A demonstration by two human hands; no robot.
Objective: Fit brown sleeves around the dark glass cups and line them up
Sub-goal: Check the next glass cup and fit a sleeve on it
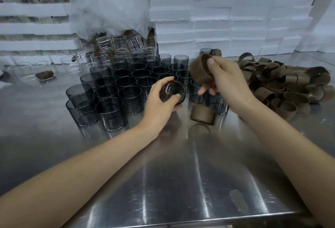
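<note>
My left hand [160, 100] grips a dark glass cup [173, 91], tilted so its round end faces me, just above the steel table [181, 173]. My right hand [223, 79] pinches a brown sleeve [200, 69], held up to the right of that cup. A cup wrapped in a brown sleeve [203, 115] stands on the table below my right hand. Several bare dark cups [126, 82] are packed together to the left and behind. A heap of loose brown sleeves [282, 84] lies at the right.
Clear glass cups [119, 48] are piled behind the dark ones under crumpled white plastic [112, 4]. Stacked white foam blocks [235, 13] wall off the back. Shallow clear dishes [27, 71] sit at the far left. The table's front edge runs near the bottom.
</note>
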